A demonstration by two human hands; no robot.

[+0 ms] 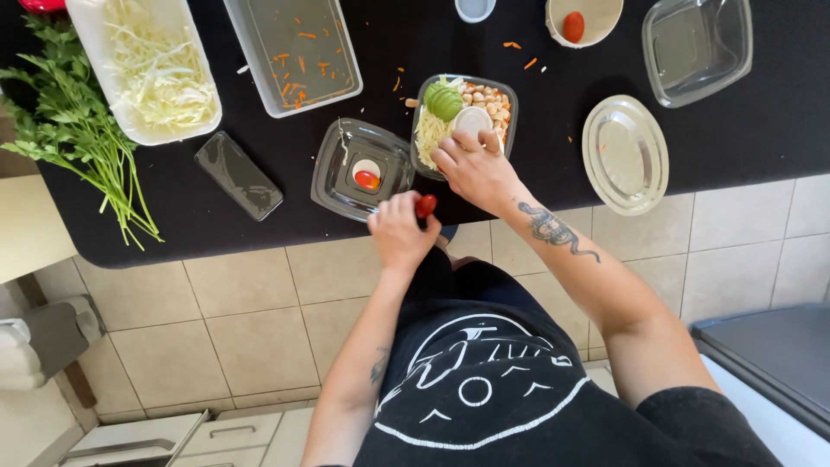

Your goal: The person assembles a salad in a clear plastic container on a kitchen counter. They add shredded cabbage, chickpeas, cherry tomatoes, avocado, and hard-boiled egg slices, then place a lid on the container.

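Cherry tomato (pixel 426 206) is pinched in the left hand (pixel 399 232) fingers above the tabletop (pixel 743 138) edge, while the half-filled salad container (pixel 464 121), cabbage and avocado already in, is steadied by the right hand (pixel 474 169) with fingers spread.

One screen — a phone (pixel 239 175), a dark rectangular slab with rounded corners, lies flat and slanted on the black counter (pixel 761 130). It sits between the white tray of shredded cabbage (pixel 145 67) and the square clear glass dish (pixel 360 168). Its glass is dark and glossy — unlit. No packages, labels or signs show.
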